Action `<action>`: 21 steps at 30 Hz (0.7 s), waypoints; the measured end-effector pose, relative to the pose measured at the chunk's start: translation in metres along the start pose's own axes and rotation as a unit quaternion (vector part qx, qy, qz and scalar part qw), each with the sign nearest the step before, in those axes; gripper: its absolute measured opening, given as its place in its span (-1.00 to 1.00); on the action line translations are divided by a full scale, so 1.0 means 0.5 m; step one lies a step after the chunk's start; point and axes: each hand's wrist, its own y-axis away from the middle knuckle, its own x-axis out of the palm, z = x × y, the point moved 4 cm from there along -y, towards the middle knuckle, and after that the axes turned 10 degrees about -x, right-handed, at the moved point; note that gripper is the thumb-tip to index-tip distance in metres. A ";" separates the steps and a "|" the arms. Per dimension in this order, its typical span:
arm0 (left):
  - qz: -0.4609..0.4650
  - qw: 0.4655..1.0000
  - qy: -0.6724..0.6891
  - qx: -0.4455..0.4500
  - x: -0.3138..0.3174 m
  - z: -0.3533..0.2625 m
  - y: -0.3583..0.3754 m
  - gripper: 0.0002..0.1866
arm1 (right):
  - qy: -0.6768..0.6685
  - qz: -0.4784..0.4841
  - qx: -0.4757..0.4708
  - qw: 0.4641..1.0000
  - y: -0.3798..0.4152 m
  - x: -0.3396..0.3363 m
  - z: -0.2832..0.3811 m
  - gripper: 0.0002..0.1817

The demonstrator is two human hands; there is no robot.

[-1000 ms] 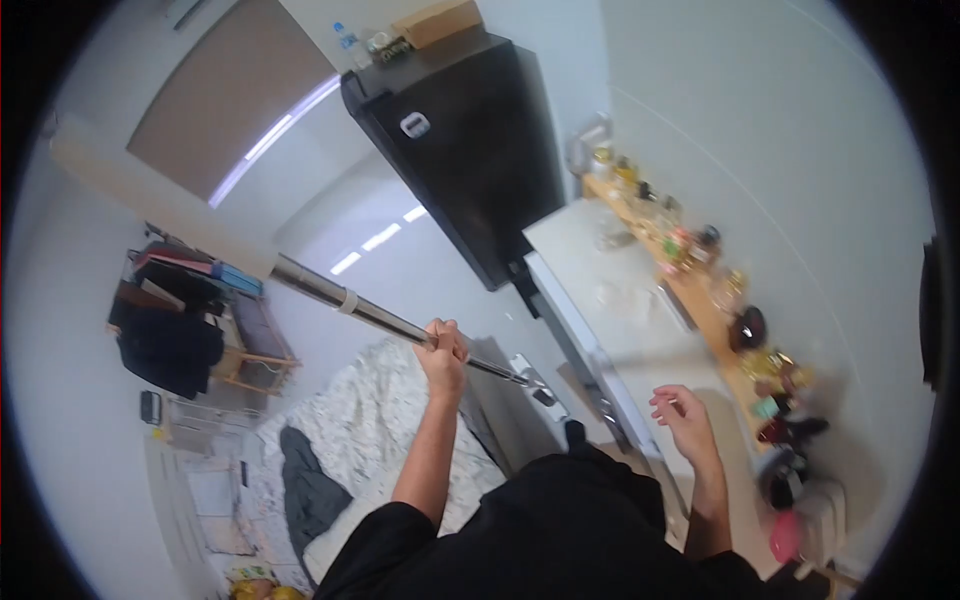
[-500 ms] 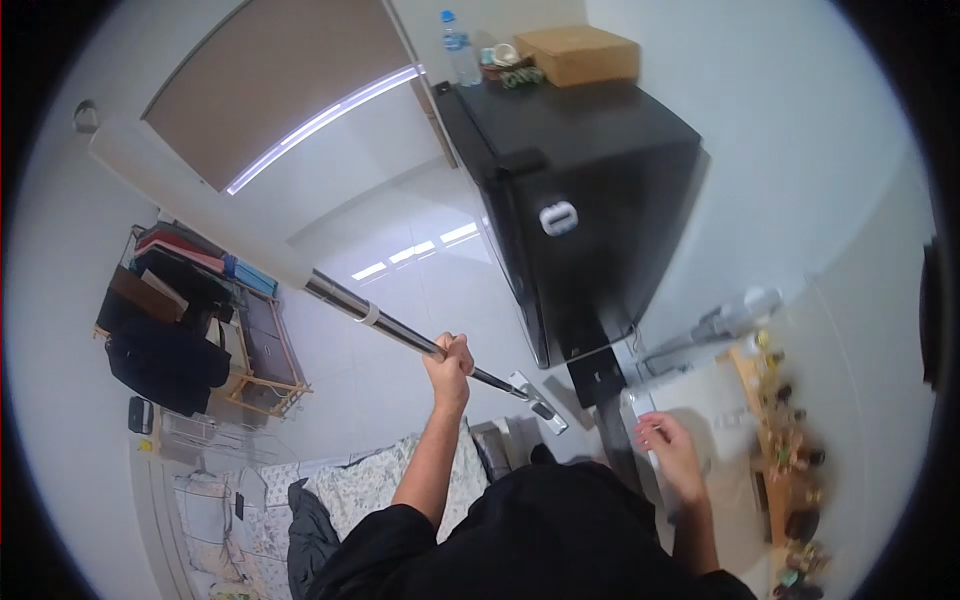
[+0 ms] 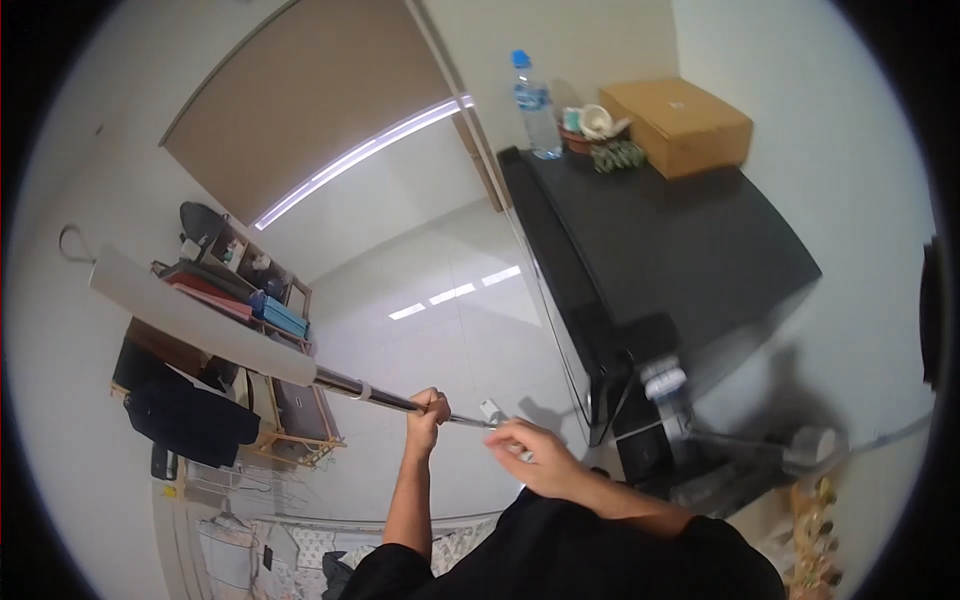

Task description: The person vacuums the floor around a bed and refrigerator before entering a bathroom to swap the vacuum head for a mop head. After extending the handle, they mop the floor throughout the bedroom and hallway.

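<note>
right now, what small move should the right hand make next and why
Probably close the right hand around the metal pole below the left hand. Its fingers are loosely curled near the lower stretch, though contact is hard to tell, while the left hand alone visibly grips the pole. A second hold would likely steady it.

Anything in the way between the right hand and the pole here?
Nothing visible stands between the right hand and the pole, which the left hand grips. The right hand appears beside the pole's lower stretch; whether they touch, this view doesn't settle.
</note>
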 end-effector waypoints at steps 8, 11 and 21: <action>0.074 0.974 -0.213 0.034 -0.081 0.090 -0.183 -0.75 | -0.274 -0.126 -0.163 0.940 -0.383 0.085 0.032 -0.28; 0.171 0.947 -0.271 -0.023 -0.119 0.135 -0.224 -0.75 | -0.407 -0.020 -0.111 0.906 -0.460 0.088 0.025 -0.23; 0.090 0.910 -0.405 -0.020 -0.655 0.094 -0.312 -0.49 | -0.282 -0.117 -0.048 0.951 -0.762 0.431 -0.221 -0.31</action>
